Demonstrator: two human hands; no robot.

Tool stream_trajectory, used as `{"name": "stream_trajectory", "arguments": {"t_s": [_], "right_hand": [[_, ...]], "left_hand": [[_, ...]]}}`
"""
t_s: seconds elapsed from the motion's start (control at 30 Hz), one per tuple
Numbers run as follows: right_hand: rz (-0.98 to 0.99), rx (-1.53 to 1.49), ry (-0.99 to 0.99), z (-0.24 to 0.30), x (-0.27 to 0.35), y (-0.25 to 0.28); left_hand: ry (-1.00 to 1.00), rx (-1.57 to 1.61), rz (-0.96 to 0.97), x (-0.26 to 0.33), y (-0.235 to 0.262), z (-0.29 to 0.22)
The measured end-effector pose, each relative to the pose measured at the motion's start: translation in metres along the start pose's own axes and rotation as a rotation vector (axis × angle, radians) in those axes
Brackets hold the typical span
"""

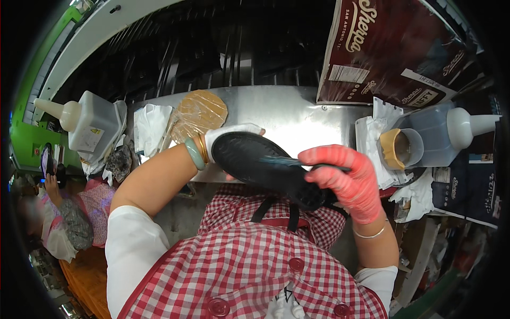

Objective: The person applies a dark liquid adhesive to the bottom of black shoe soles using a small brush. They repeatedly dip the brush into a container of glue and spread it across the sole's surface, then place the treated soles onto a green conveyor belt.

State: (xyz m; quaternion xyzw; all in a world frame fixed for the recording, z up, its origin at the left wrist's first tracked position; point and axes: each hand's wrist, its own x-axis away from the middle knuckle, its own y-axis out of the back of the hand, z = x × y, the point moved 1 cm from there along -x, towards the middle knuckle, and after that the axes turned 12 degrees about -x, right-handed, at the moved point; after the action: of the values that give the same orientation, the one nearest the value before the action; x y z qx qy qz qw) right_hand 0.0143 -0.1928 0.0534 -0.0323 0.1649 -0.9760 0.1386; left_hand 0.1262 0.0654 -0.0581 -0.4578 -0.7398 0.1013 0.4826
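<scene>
A black shoe sole [239, 154] is held tilted over my lap, at the near edge of a metal worktop [287, 109]. My left hand [229, 131], in a white glove, grips its far left end; most of the fingers are hidden behind the sole. My right hand [348, 183], wearing a pinkish-red glove, is closed around a brush [284, 160]. The bristles lie over the middle of the sole and look blurred; whether they touch it I cannot tell.
White-capped squeeze bottles stand left [93, 125] and right [438, 130]. Beside the right one is a clear cup [411, 146] with a yellowish piece. A plastic-wrapped tan disc [199, 117] lies beyond my left hand. A dark red carton [382, 58] stands far right. Another person [74, 212] is at left.
</scene>
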Motion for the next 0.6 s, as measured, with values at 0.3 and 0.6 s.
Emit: {"name": "stream_trajectory", "arguments": {"t_s": [0.3, 0.6], "right_hand": [[0.438, 0.78, 0.404, -0.001, 0.008, -0.023], [-0.288, -0.041, 0.693, 0.019, 0.048, -0.005]], "left_hand": [[-0.072, 0.046, -0.058, 0.015, -0.031, -0.002], [-0.538, -0.288, -0.059, 0.048, -0.066, 0.017]]}}
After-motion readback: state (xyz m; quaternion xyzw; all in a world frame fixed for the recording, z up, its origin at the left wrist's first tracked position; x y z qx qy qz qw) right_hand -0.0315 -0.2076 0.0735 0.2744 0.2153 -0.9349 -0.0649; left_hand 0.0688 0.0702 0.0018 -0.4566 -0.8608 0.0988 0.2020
